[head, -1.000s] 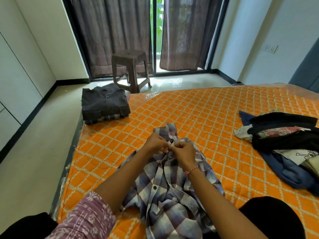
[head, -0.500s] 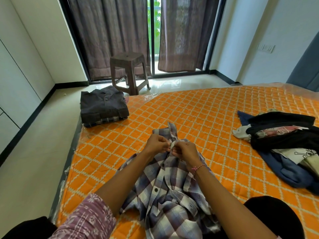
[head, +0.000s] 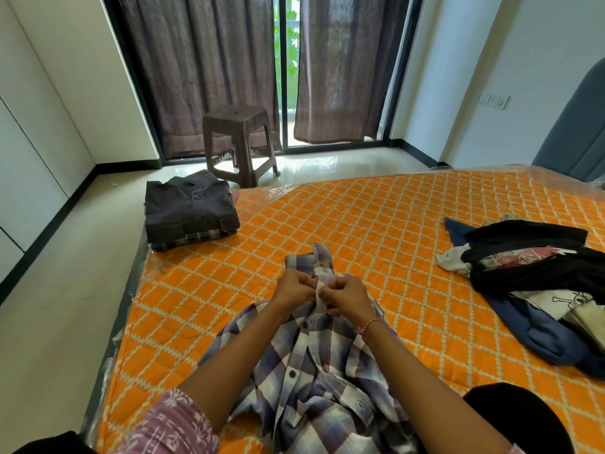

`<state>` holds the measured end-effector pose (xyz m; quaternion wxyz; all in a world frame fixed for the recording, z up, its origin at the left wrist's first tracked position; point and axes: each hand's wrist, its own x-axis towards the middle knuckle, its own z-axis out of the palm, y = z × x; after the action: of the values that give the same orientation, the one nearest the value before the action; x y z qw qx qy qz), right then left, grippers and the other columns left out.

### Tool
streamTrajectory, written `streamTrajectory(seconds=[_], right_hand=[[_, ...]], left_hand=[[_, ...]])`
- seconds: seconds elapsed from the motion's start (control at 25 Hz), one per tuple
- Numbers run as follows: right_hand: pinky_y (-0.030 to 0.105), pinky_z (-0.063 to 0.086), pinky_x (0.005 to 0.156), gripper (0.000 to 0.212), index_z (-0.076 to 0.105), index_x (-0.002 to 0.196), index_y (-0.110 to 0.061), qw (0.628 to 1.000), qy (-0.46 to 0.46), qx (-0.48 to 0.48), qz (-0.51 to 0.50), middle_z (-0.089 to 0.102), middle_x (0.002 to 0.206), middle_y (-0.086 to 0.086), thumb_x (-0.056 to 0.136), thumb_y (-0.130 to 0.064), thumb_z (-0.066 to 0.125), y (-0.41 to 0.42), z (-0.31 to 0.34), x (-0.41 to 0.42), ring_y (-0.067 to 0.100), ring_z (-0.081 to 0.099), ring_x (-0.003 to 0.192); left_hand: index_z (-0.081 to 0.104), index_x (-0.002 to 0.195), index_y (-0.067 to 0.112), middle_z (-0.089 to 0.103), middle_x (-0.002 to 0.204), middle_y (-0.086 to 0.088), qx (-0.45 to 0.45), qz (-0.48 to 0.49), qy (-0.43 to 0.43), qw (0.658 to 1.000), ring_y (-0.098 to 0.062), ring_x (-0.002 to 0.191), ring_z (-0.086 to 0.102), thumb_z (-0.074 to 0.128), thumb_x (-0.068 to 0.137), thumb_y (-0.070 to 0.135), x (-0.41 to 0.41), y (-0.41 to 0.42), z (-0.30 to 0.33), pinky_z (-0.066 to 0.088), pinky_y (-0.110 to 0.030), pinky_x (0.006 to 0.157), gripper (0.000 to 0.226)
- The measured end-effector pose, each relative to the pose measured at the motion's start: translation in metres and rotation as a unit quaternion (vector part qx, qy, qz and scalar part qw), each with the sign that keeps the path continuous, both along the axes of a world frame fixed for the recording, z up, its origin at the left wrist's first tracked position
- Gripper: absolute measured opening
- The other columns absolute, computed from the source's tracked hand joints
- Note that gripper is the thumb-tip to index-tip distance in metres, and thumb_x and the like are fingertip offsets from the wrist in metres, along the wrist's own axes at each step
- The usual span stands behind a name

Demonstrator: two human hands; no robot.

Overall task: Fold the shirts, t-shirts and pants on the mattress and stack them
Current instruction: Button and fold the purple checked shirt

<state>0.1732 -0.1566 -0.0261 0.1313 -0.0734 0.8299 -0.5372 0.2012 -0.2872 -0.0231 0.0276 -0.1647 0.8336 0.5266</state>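
Rumpled plaid shirt (head: 314, 371) lies front-up on orange mattress (head: 376, 231); folded stack (head: 190, 209) far-left corner, unfolded pile (head: 540, 283) right.

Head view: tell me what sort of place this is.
Probably a sparsely furnished bedroom: an orange quilted mattress with clothes on it, curtains across a glass sliding door, and a plastic stool on the tiled floor.

The fingertips of the left hand (head: 294, 288) and right hand (head: 343, 294) were curled out of sight against the plaid shirt (head: 314, 371), so what they pinched there (perhaps a button) could not be told. The shirt's lower part ran off the bottom edge. The heap of unfolded clothes (head: 537, 273) was cut by the right edge.
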Motion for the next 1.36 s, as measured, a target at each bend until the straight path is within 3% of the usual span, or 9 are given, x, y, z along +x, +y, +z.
streamTrajectory(seconds=[0.12,0.32,0.6,0.76,0.92,1.08,1.16,1.28,1.36], right_hand=[[0.031,0.044,0.049,0.022,0.065,0.058,0.003,0.988,0.078,0.128,-0.027,0.065,0.062,0.020,0.073,-0.012,0.063,-0.017,0.004,-0.002,0.024,0.056,0.053],[0.024,0.035,0.044,0.018,0.061,0.059,-0.004,0.970,0.107,0.217,-0.010,0.055,0.055,0.009,0.072,-0.016,0.065,-0.022,0.017,0.000,0.023,0.052,0.052],[0.025,0.040,0.049,0.020,0.065,0.074,-0.002,0.944,0.152,0.294,-0.013,0.062,0.069,0.011,0.082,-0.020,0.061,-0.022,0.013,0.001,0.025,0.057,0.062],[0.030,0.041,0.060,0.021,0.064,0.092,-0.004,0.920,0.214,0.329,0.016,0.066,0.095,0.015,0.092,-0.016,0.048,-0.026,0.009,0.006,0.032,0.062,0.089],[0.030,0.035,0.057,0.019,0.060,0.096,-0.002,0.886,0.260,0.377,0.065,0.063,0.099,0.015,0.089,-0.010,0.044,-0.024,0.008,0.009,0.032,0.057,0.097],[0.027,0.025,0.046,0.015,0.057,0.082,-0.008,0.903,0.266,0.337,0.030,0.063,0.091,0.012,0.088,-0.015,0.046,-0.022,0.001,0.008,0.029,0.058,0.090],[0.027,0.029,0.049,0.016,0.054,0.075,-0.010,0.916,0.260,0.304,0.020,0.063,0.084,0.011,0.088,-0.019,0.051,-0.021,0.000,0.005,0.027,0.058,0.081],[0.026,0.035,0.052,0.021,0.064,0.072,-0.003,0.963,0.200,0.179,0.003,0.066,0.074,0.011,0.085,-0.020,0.062,-0.014,0.003,-0.002,0.022,0.057,0.067],[0.026,0.041,0.053,0.025,0.067,0.071,0.003,0.986,0.144,0.087,0.008,0.064,0.066,0.012,0.084,-0.018,0.066,-0.007,0.004,-0.007,0.019,0.054,0.059]], left_hand=[[0.050,0.057,0.005,0.044,0.057,-0.011,0.009,0.001,0.003,1.000,-0.019,0.055,0.040,0.048,0.075,-0.013,0.001,0.005,-0.003,0.035,-0.029,0.053,0.025],[0.054,0.057,0.007,0.050,0.042,0.006,0.121,0.050,0.006,0.991,-0.003,0.039,0.046,0.047,0.085,-0.016,0.007,0.008,-0.012,0.040,-0.015,0.042,0.037],[0.060,0.083,0.001,0.055,0.078,-0.019,0.275,0.130,-0.018,0.953,-0.019,0.054,0.054,0.048,0.091,-0.005,0.009,0.019,-0.010,0.048,-0.022,0.048,0.015],[0.064,0.089,0.004,0.067,0.067,-0.006,0.397,0.160,-0.058,0.902,-0.014,0.053,0.065,0.059,0.093,0.014,0.010,0.019,-0.006,0.052,-0.023,0.045,0.012],[0.061,0.081,0.005,0.065,0.051,-0.002,0.411,0.193,-0.077,0.888,-0.013,0.048,0.063,0.056,0.093,0.006,0.005,0.020,-0.005,0.051,-0.021,0.041,0.013],[0.058,0.072,0.004,0.059,0.060,-0.009,0.344,0.209,-0.037,0.915,-0.008,0.039,0.058,0.056,0.090,-0.004,0.003,0.024,0.002,0.047,-0.018,0.037,0.020],[0.056,0.068,0.003,0.055,0.063,-0.010,0.314,0.201,-0.012,0.928,-0.005,0.034,0.054,0.056,0.090,-0.005,0.003,0.023,0.003,0.044,-0.016,0.036,0.023],[0.056,0.066,0.006,0.056,0.062,-0.008,0.253,0.170,0.010,0.952,-0.008,0.046,0.057,0.056,0.092,-0.001,0.000,0.016,0.002,0.046,-0.014,0.042,0.026],[0.058,0.069,0.007,0.056,0.056,-0.002,0.243,0.135,0.013,0.960,-0.005,0.044,0.052,0.059,0.091,0.004,0.000,0.011,0.001,0.044,-0.015,0.043,0.023]])
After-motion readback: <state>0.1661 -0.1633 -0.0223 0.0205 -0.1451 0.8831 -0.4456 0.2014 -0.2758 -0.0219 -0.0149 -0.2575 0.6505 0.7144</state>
